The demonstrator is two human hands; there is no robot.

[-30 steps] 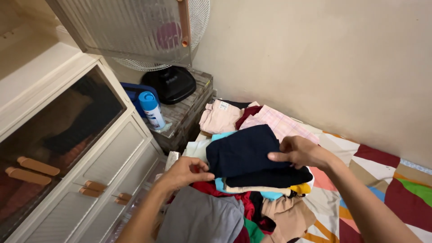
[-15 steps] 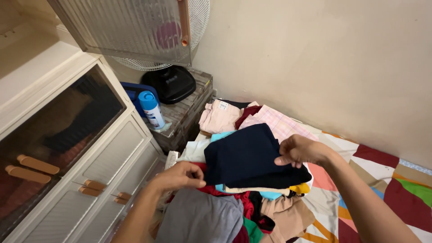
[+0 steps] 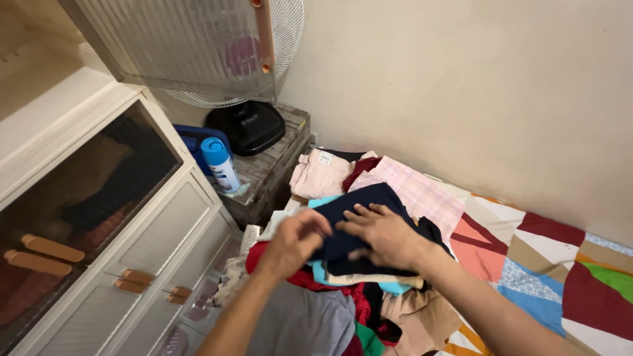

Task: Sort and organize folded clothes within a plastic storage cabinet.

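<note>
A folded navy garment [image 3: 372, 198] lies on top of a pile of clothes on the bed. My left hand [image 3: 293, 240] has its fingers curled on the garment's left edge. Just to the right, my right hand [image 3: 382, 234] lies flat on the navy cloth with its fingers spread. The two hands almost touch. Under the navy piece show a light blue layer [image 3: 321, 271], a cream one and a red cloth [image 3: 262, 254]. A grey garment [image 3: 303, 323] lies nearest me, and a tan one [image 3: 425, 316] lies to its right.
A pink checked cloth [image 3: 419, 192] and a peach garment [image 3: 322, 173] lie behind the pile. On the left stands a white drawer cabinet [image 3: 165, 244] with its upper door [image 3: 178, 39] swung open. A fan [image 3: 250, 125] and a blue-capped spray can [image 3: 221, 165] stand on a wooden crate [image 3: 273, 171]. A patchwork sheet [image 3: 547, 270] covers the bed.
My hands have come together over the navy garment. The right hand let go of its right edge and moved left, flat onto the cloth. The left hand moved up and right.
</note>
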